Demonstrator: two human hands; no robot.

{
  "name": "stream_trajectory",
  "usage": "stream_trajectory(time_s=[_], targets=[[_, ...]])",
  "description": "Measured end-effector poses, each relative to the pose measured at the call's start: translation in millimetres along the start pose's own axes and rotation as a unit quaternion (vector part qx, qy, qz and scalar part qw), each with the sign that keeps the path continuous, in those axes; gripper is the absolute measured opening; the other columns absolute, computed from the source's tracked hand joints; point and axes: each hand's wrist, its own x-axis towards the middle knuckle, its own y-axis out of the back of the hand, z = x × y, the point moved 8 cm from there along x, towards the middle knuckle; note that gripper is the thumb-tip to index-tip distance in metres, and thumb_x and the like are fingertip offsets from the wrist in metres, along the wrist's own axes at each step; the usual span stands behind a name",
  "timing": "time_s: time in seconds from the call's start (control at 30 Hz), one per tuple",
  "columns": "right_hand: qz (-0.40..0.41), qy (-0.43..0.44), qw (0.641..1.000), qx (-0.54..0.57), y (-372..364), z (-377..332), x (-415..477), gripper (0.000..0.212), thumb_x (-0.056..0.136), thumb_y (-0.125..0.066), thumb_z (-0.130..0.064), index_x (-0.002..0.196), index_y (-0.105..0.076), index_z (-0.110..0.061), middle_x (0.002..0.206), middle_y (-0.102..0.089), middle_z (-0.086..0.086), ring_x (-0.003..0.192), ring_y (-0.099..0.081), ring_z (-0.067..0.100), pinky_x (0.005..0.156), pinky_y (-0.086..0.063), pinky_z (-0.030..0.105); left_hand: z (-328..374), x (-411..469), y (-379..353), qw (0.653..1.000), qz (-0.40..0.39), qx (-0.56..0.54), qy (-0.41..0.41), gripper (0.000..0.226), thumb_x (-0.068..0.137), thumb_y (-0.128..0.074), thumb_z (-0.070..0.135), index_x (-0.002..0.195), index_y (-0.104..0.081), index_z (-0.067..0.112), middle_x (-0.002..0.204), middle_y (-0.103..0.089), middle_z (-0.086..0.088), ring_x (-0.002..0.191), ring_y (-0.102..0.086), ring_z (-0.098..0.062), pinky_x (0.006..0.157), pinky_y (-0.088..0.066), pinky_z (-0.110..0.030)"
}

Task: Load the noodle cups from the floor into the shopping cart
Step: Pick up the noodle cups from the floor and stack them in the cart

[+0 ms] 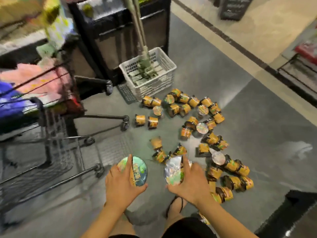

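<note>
Each of the hands grips a cup by its rim, left hand (122, 183) on one cup (138, 170), right hand (190, 182) on another (172, 172), dozens more strewn on the floor (257, 117) beside the cart (51, 134); likely light, thin-walled, crushable, so hold gently around the sides.

Noodle cups (211, 138): glossy printed wrap, yellow and black; lids (202, 127) of reflective foil. Shopping cart (56, 152): dark metal wire and tube, black plastic castors (124, 123). Crate (154, 79): white perforated plastic, matt. Floor (257, 134): smooth grey tile, slight sheen.
</note>
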Motion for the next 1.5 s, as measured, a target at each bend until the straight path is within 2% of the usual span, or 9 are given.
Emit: stream_trajectory(time_s=[0.2, 0.4, 0.6, 0.93, 1.03, 1.2, 1.37, 1.43, 1.5], targets=[[0.008, 0.044, 0.999, -0.011, -40.7, -145.2, -0.7, 0.127, 0.057, -0.057, -0.082, 0.153, 0.006, -0.028, 0.135, -0.035, 0.01, 0.129, -0.032, 0.03, 0.099, -0.037, 0.036, -158.7, -21.8, 42.7, 0.993, -0.008, -0.042, 0.106, 0.127, 0.045, -0.055, 0.091, 0.153, -0.012, 0.039, 0.121, -0.04, -0.012, 0.109, -0.044, -0.031, 0.093, -0.043, -0.041], [0.038, 0.105, 0.994, 0.001, -87.5, -307.5, -3.9, 0.128, 0.055, -0.058, -0.086, 0.154, -0.002, -0.028, 0.143, -0.032, 0.008, 0.133, -0.031, 0.027, 0.103, -0.035, 0.035, -290.0, -30.8, 108.2, 0.978, 0.063, -0.127, 0.151, 0.125, 0.048, -0.071, 0.081, 0.152, -0.015, 0.04, 0.125, -0.036, -0.011, 0.114, -0.038, -0.032, 0.098, -0.037, -0.041], [0.033, 0.209, 0.977, 0.017, -100.6, -433.4, -8.9, 0.129, 0.053, -0.052, -0.091, 0.153, 0.005, -0.032, 0.124, -0.036, -0.002, 0.123, -0.035, 0.019, 0.099, -0.039, 0.031, -372.6, -34.7, 162.0, 0.956, 0.121, -0.183, 0.194, 0.123, 0.051, -0.062, 0.087, 0.149, 0.001, 0.048, 0.124, -0.03, -0.005, 0.115, -0.036, -0.026, 0.101, -0.036, -0.039], [-0.006, 0.364, 0.927, -0.091, -93.2, -602.4, 80.4, 0.13, 0.052, -0.048, -0.093, 0.153, 0.005, -0.032, 0.12, -0.041, 0.0, 0.12, -0.039, 0.021, 0.094, -0.043, 0.033, -477.4, 25.9, 198.9, 0.882, 0.187, -0.22, 0.372, 0.125, 0.045, -0.055, 0.091, 0.152, -0.011, 0.041, 0.122, -0.034, -0.013, 0.116, -0.037, -0.036, 0.099, -0.037, -0.048], [-0.038, 0.418, 0.896, -0.143, -104.5, -656.9, 114.9, 0.131, 0.051, -0.048, -0.092, 0.153, 0.003, -0.03, 0.118, -0.041, 0.004, 0.118, -0.04, 0.025, 0.094, -0.045, 0.036, -499.0, 53.3, 197.9, 0.854, 0.168, -0.225, 0.437, 0.125, 0.05, -0.067, 0.084, 0.152, -0.01, 0.041, 0.129, -0.031, -0.016, 0.12, -0.034, -0.038, 0.102, -0.034, -0.048], [-0.083, 0.522, 0.82, -0.218, -117.8, -736.3, 153.1, 0.133, 0.047, -0.056, -0.087, 0.153, -0.016, -0.018, 0.106, -0.05, 0.01, 0.101, -0.05, 0.032, 0.088, -0.047, 0.041, -519.7, 79.9, 202.7, 0.792, 0.168, -0.221, 0.544, 0.125, 0.05, -0.064, 0.087, 0.153, -0.011, 0.039, 0.122, -0.038, -0.019, 0.107, -0.045, -0.04, 0.093, -0.045, -0.046], [-0.109, 0.599, 0.744, -0.274, -152.7, -788.4, 176.2, 0.131, 0.046, -0.052, -0.09, 0.15, -0.028, -0.013, 0.099, -0.05, 0.012, 0.091, -0.052, 0.033, 0.081, -0.048, 0.04, -533.6, 95.3, 192.8, 0.723, 0.158, -0.259, 0.621, 0.121, 0.057, -0.067, 0.081, 0.153, -0.008, 0.038, 0.139, -0.031, -0.02, 0.126, -0.036, -0.04, 0.101, -0.039, -0.044], [-0.134, 0.607, 0.722, -0.303, -172.8, -803.7, 177.5, 0.131, 0.048, -0.054, -0.088, 0.151, -0.024, -0.014, 0.104, -0.048, 0.013, 0.095, -0.05, 0.033, 0.083, -0.046, 0.04, -541.6, 95.3, 181.3, 0.699, 0.165, -0.272, 0.641, 0.122, 0.055, -0.066, 0.083, 0.152, -0.007, 0.039, 0.139, -0.031, -0.019, 0.126, -0.036, -0.038, 0.103, -0.038, -0.045], [-0.179, 0.594, 0.71, -0.333, -195.7, -819.3, 177.5, 0.132, 0.052, -0.06, -0.085, 0.154, -0.009, -0.019, 0.118, -0.042, 0.012, 0.109, -0.044, 0.031, 0.092, -0.041, 0.038, -551.0, 94.3, 166.6, 0.675, 0.171, -0.283, 0.66, 0.125, 0.05, -0.06, 0.089, 0.152, -0.007, 0.04, 0.135, -0.033, -0.018, 0.121, -0.038, -0.037, 0.101, -0.041, -0.046]])
